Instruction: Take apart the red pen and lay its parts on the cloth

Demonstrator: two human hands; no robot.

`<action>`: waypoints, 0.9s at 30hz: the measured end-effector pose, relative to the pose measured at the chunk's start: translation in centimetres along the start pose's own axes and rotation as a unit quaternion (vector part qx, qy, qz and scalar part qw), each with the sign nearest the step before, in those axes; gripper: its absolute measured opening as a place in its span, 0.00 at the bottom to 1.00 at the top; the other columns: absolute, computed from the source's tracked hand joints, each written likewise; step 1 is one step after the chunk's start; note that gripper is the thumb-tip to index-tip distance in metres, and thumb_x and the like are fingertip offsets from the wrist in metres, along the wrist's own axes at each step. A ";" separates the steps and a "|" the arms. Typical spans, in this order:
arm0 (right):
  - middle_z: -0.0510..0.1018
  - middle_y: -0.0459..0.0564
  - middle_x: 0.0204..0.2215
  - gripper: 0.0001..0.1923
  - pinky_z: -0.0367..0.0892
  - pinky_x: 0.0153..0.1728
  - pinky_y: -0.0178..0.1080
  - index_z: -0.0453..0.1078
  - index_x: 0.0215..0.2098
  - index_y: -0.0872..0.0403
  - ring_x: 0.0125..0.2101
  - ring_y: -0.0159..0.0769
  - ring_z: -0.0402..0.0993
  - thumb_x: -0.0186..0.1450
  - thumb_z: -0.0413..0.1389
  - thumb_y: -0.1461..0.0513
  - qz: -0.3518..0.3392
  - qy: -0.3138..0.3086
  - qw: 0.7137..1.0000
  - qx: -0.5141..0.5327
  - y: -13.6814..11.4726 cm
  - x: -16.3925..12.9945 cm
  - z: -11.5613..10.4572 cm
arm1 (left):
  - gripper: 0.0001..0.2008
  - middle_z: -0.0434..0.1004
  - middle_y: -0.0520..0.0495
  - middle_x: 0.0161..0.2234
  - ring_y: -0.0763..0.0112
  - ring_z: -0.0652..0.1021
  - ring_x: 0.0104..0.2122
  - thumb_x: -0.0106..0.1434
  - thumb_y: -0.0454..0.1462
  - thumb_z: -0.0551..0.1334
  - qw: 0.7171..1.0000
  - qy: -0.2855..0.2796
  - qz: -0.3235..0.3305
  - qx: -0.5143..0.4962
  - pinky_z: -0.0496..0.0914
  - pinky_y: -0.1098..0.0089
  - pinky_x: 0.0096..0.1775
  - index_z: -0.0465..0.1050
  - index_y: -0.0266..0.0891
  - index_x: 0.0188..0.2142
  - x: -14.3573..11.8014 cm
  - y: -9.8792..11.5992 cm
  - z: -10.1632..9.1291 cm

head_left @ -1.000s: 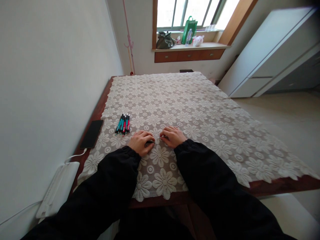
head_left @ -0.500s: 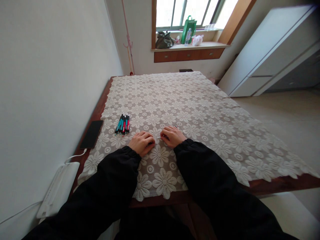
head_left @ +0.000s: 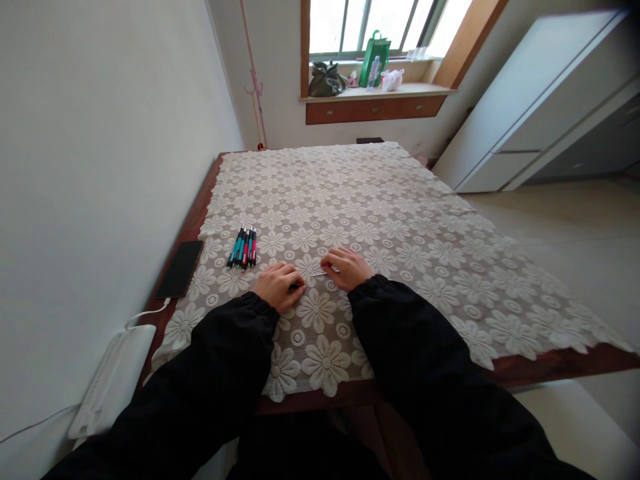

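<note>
Here, at centre frame, the left hand pinched a dark pen part while the right hand pinched a thin refill, lying crosswise between them on the lace-covered surface, with the pens to the left.

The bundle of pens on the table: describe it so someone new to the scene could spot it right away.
Start at the lace tablecloth and follow its left edge to the black phone. Just right of it, ahead of the left hand, lies the bundle of pens: the only teal, red and black colour on the pale cloth.
</note>
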State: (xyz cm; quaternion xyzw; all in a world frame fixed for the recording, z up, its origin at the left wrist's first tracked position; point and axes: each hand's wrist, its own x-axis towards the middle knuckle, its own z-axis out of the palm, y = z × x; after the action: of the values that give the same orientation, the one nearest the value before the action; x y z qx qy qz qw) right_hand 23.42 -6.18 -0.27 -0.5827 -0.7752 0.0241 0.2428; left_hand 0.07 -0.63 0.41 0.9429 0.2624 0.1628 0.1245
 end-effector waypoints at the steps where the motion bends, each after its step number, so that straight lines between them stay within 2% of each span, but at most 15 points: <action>1: 0.76 0.50 0.35 0.08 0.61 0.43 0.41 0.72 0.36 0.51 0.40 0.39 0.69 0.69 0.51 0.61 0.019 0.025 1.000 0.002 0.4 0.0 -0.4 | 0.06 0.77 0.47 0.38 0.61 0.73 0.43 0.63 0.41 0.61 1.000 0.000 -0.001 0.002 0.68 0.60 0.46 0.74 0.43 0.33 0.0 0.0 0.0; 3: 0.76 0.51 0.37 0.10 0.62 0.45 0.43 0.73 0.39 0.50 0.42 0.41 0.69 0.69 0.49 0.63 0.062 0.072 0.995 0.001 1.4 -0.2 -1.0 | 0.06 0.77 0.47 0.39 0.61 0.73 0.43 0.63 0.41 0.61 1.000 0.001 -0.003 0.004 0.68 0.60 0.47 0.73 0.43 0.33 0.0 0.1 0.1; 5: 0.77 0.52 0.40 0.11 0.62 0.47 0.45 0.75 0.42 0.50 0.44 0.43 0.68 0.68 0.50 0.64 0.090 0.086 0.992 -0.012 2.3 -0.3 -1.2 | 0.05 0.77 0.47 0.39 0.62 0.74 0.43 0.64 0.40 0.60 1.000 0.009 -0.010 -0.007 0.68 0.60 0.47 0.73 0.42 0.35 0.0 0.1 0.2; 9: 0.76 0.51 0.44 0.10 0.61 0.48 0.48 0.76 0.43 0.48 0.46 0.45 0.68 0.66 0.55 0.63 0.092 0.022 0.995 -0.039 3.0 -0.5 -0.5 | 0.06 0.77 0.47 0.37 0.64 0.76 0.41 0.67 0.39 0.58 0.993 0.080 -0.052 -0.069 0.70 0.63 0.45 0.72 0.41 0.38 -0.1 -0.3 0.4; 11: 0.76 0.50 0.42 0.08 0.61 0.47 0.48 0.76 0.40 0.48 0.46 0.44 0.68 0.66 0.56 0.63 0.091 -0.004 0.995 -0.040 2.8 -0.4 -0.1 | 0.07 0.77 0.47 0.36 0.65 0.76 0.40 0.67 0.40 0.58 0.986 0.123 -0.068 -0.091 0.71 0.64 0.45 0.72 0.41 0.38 -0.1 -0.5 0.5; 13: 0.76 0.50 0.40 0.06 0.61 0.46 0.47 0.76 0.38 0.49 0.45 0.44 0.68 0.66 0.56 0.63 0.098 -0.008 0.994 -0.044 2.6 -0.4 0.3 | 0.07 0.78 0.47 0.36 0.65 0.77 0.40 0.67 0.40 0.58 0.983 0.143 -0.071 -0.092 0.71 0.64 0.45 0.73 0.41 0.38 0.0 -0.7 0.5; 20: 0.75 0.51 0.38 0.05 0.61 0.43 0.46 0.74 0.36 0.49 0.42 0.44 0.67 0.65 0.56 0.62 0.115 0.014 0.991 -0.071 2.3 -0.5 0.6 | 0.06 0.81 0.48 0.38 0.63 0.77 0.42 0.64 0.38 0.61 0.990 0.087 -0.094 -0.053 0.70 0.62 0.46 0.76 0.43 0.40 0.2 -1.1 0.8; 27: 0.76 0.52 0.38 0.06 0.61 0.41 0.46 0.73 0.36 0.50 0.42 0.45 0.66 0.65 0.54 0.64 0.109 0.012 0.991 -0.076 1.8 -0.5 0.6 | 0.07 0.81 0.49 0.38 0.62 0.77 0.43 0.63 0.40 0.61 0.989 0.081 -0.101 -0.065 0.71 0.62 0.46 0.77 0.44 0.39 0.1 -1.3 0.9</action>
State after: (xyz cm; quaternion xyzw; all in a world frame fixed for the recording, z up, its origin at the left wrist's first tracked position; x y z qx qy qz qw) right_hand 24.87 -5.89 -1.57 -0.6807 -0.7037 -0.0160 0.2031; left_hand -0.10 0.37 -0.81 0.8852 0.3545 0.2419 0.1797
